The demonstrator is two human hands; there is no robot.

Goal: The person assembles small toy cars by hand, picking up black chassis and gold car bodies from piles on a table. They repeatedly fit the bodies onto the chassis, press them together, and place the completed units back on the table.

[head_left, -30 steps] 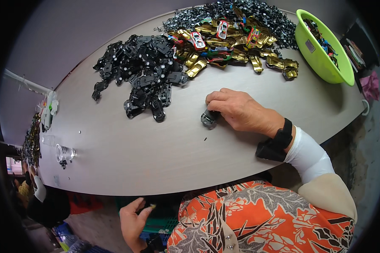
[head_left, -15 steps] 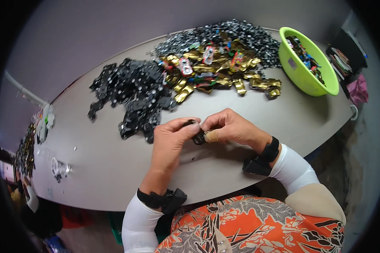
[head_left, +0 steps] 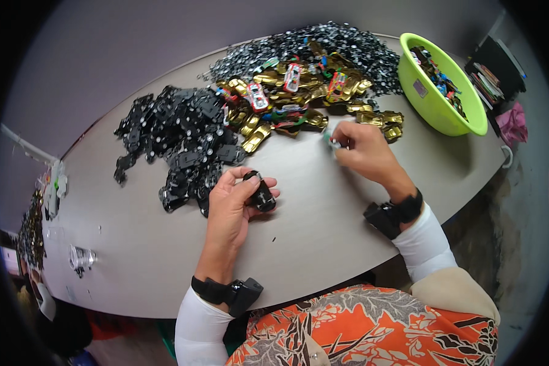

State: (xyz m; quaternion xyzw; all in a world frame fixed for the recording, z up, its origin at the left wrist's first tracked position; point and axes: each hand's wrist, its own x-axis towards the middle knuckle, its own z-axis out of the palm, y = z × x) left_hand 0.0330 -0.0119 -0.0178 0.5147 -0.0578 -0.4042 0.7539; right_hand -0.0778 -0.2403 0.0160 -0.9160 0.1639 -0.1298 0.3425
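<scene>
Presumably at a gathering step, the left hand pinches a black car part, the right hand a blurred greenish piece, careful alignment likely needed next.

A small workshop, by the look of it, full of toy-car parts in bulk; a wide, pale grey surface bears a heap of black plastic toy-car chassis, a pile of shiny gold toy-car bodies and a thick spread of small black-and-silver parts; a round lime-green plastic basin holds more pieces; at the far left lies another gold-and-dark heap, a co-worker's white sleeve near it; a plain grey wall stands behind.
</scene>
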